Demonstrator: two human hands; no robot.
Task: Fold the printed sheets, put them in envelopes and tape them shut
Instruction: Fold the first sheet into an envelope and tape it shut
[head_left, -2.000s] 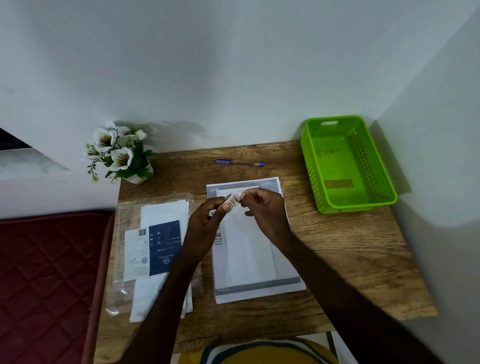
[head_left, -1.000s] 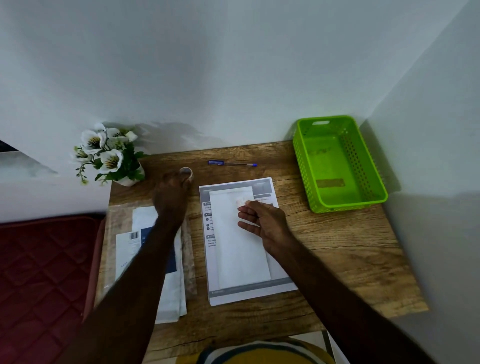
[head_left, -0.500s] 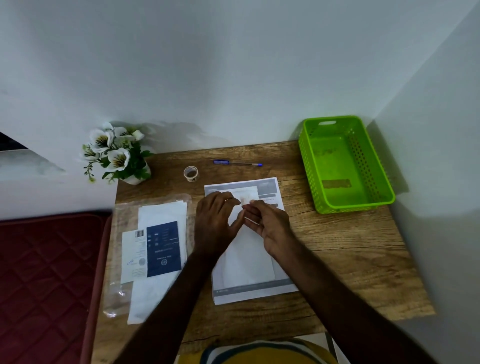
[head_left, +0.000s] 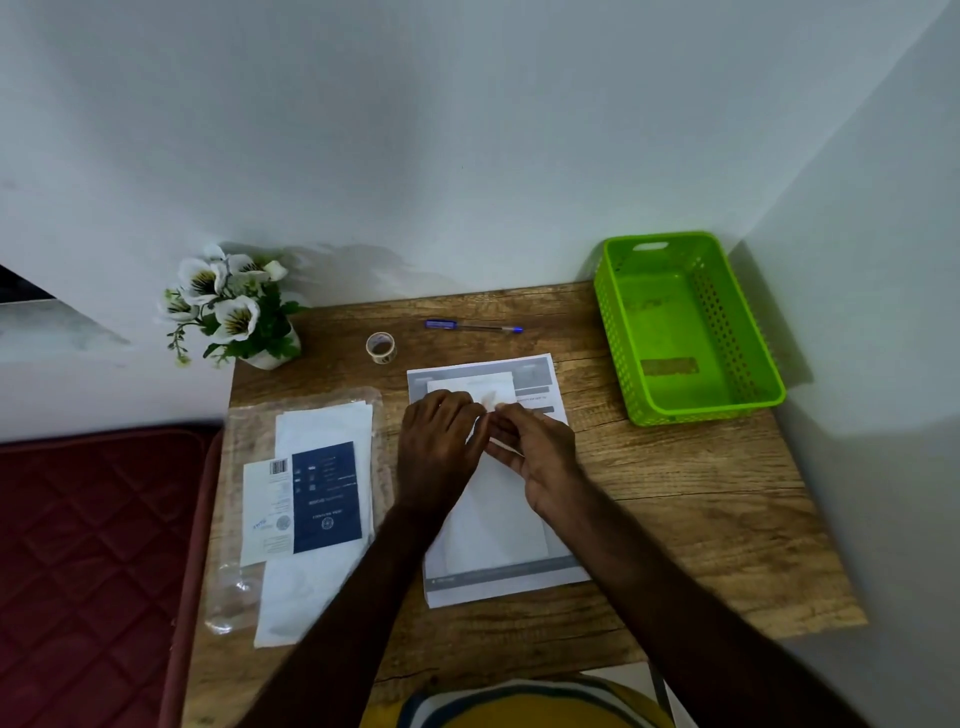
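Note:
A white envelope (head_left: 493, 509) lies lengthwise on a stack of printed sheets (head_left: 509, 587) in the middle of the wooden table (head_left: 701, 519). Both my hands meet over the envelope's far end. My right hand (head_left: 540, 457) pinches a short, see-through piece of tape (head_left: 489, 400) at the envelope's flap. My left hand (head_left: 441, 447) lies beside it, fingers down on the envelope and touching the tape's left end. The tape roll (head_left: 381, 347) stands on the table behind my left hand, apart from both hands.
A plastic pack of white envelopes (head_left: 322, 493) with a blue label lies at the left. A blue pen (head_left: 472, 327) lies near the wall. A green basket (head_left: 769, 395) stands at the right and a flower pot (head_left: 234, 306) at the back left. A red mattress (head_left: 88, 545) borders the table.
My left hand set the tape roll down at the back of the table and came back to the envelope. My right hand kept the torn tape piece and now holds it at the flap.

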